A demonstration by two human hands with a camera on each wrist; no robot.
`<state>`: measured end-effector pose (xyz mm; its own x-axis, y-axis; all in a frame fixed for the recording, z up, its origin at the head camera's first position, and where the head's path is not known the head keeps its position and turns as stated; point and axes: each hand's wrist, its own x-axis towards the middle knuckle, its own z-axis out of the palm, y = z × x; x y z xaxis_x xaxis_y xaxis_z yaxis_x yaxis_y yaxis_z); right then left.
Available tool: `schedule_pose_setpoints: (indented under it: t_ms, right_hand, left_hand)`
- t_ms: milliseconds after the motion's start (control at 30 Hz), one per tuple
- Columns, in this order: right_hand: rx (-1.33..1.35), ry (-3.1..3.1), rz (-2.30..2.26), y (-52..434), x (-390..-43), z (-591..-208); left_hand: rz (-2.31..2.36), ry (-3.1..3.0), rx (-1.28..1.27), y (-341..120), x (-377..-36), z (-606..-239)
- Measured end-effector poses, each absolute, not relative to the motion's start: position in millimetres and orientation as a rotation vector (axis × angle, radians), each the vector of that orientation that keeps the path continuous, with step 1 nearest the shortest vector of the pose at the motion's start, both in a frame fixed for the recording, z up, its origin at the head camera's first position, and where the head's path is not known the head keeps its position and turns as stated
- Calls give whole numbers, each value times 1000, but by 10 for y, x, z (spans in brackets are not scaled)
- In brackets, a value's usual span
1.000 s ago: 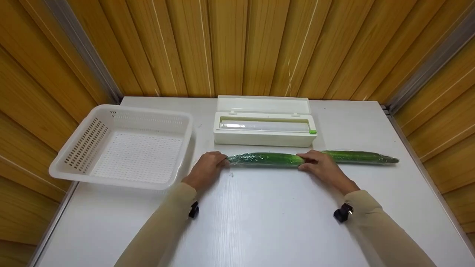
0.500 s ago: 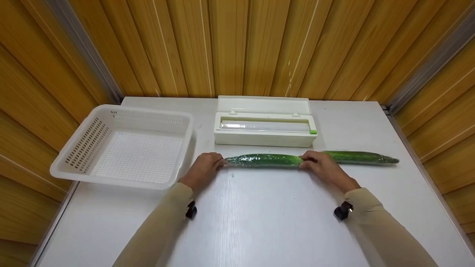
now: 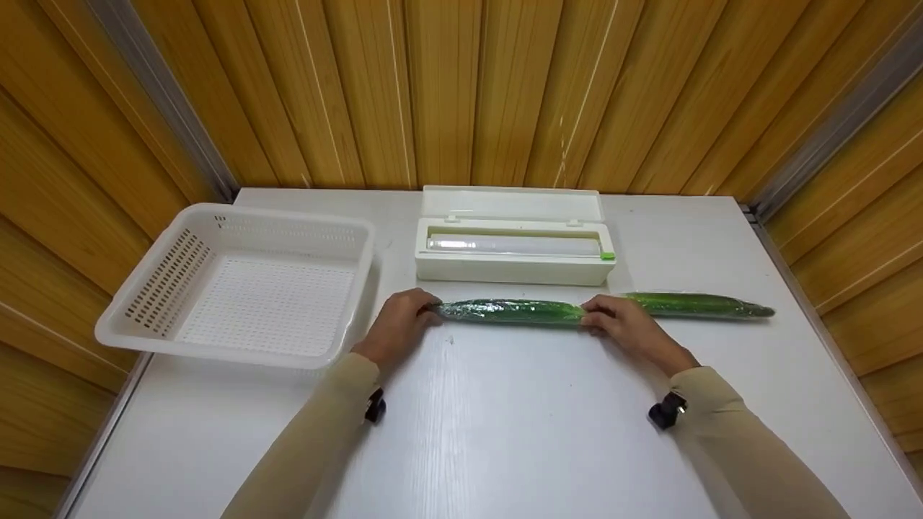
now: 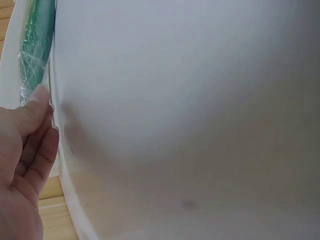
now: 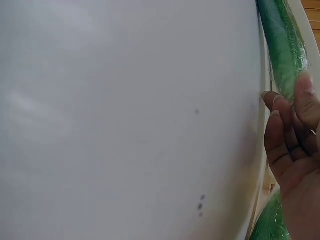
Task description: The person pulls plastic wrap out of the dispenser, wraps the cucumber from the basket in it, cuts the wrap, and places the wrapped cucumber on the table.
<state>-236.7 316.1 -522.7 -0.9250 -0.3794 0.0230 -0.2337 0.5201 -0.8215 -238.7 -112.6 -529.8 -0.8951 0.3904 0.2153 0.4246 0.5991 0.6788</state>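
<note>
A green cucumber [image 3: 512, 311] in clear plastic film lies crosswise between my hands, in front of a film box. My left hand [image 3: 401, 322] pinches the film at its left end; in the left wrist view, thumb and fingers meet just below the wrapped cucumber [image 4: 37, 45]. At the other end my right hand [image 3: 626, 322] pinches the film and the cucumber's pale tip, thumb and fingertips together in the right wrist view [image 5: 295, 120]. A second wrapped cucumber [image 3: 703, 305] lies to the right, its left end hidden behind my right hand.
The white cling film box [image 3: 515, 270] stands behind the cucumber with its lid raised, a film roll [image 3: 512, 244] inside and a green slider [image 3: 607, 256] at its right. At the left stands a white perforated basket [image 3: 267, 306]. Wood-look panels [image 3: 447, 94] enclose the white table [image 3: 505, 432].
The cucumber between my hands has turned a little about its length. My left hand shifted slightly left, then back and up; the right hand moved slightly right. Box, basket and second cucumber stay put.
</note>
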Motion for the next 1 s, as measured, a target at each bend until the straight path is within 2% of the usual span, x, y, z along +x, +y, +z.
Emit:
schedule_pose_setpoints:
  t_ms: [600, 1000]
  right_hand:
    - [-558, 2817, -1174, 3098, -2355, -5226]
    - [-568, 2864, -1091, 3095, -2350, -5235]
  left_hand:
    - [-1053, -2721, -848, -1145, -2369, -5338]
    - [-1240, -2849, -718, -1146, -2374, -5333]
